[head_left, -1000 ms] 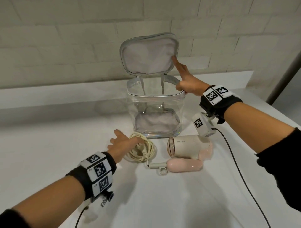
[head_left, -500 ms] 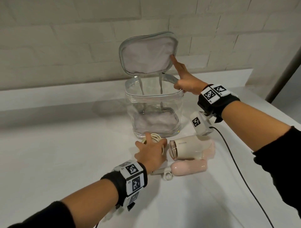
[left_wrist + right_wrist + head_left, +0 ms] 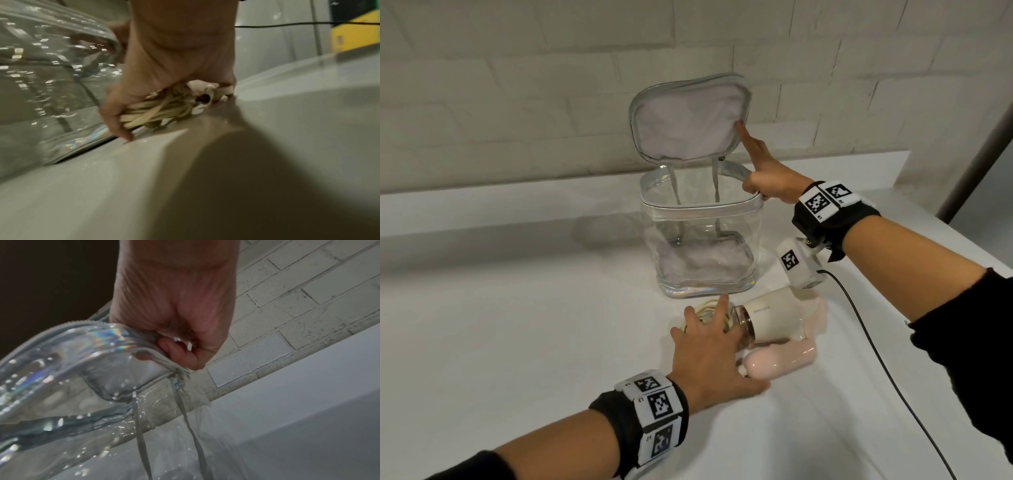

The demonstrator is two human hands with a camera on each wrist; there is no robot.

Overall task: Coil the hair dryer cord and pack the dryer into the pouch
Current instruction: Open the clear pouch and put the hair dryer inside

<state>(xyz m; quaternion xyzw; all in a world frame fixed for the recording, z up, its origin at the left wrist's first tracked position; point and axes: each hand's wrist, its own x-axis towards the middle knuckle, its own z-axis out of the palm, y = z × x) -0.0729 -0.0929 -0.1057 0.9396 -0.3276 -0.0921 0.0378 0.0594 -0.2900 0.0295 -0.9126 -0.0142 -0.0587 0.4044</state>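
A clear pouch [image 3: 702,246] stands upright on the white counter with its padded lid [image 3: 688,120] flipped up. My right hand [image 3: 767,174] grips the pouch's right back rim [image 3: 82,340], index finger straight against the lid's edge. In front of the pouch lies the white and pink hair dryer [image 3: 774,318], handle folded under, nozzle pointing left. Its cream cord [image 3: 705,308] is bundled in a coil beside the nozzle. My left hand [image 3: 709,349] covers the coil; in the left wrist view its fingers [image 3: 115,113] curl round the cord [image 3: 160,110] on the counter.
A white brick wall [image 3: 517,85] runs behind the counter [image 3: 517,342]. The black cable [image 3: 876,349] of the wrist camera trails across the counter to the right of the dryer. The counter's edge falls off at the far right. A yellow object [image 3: 357,32] shows in the background.
My left hand moved right, from the coil's left side to over the coil beside the dryer's nozzle, and closed on the cord. The right hand stayed on the pouch rim.
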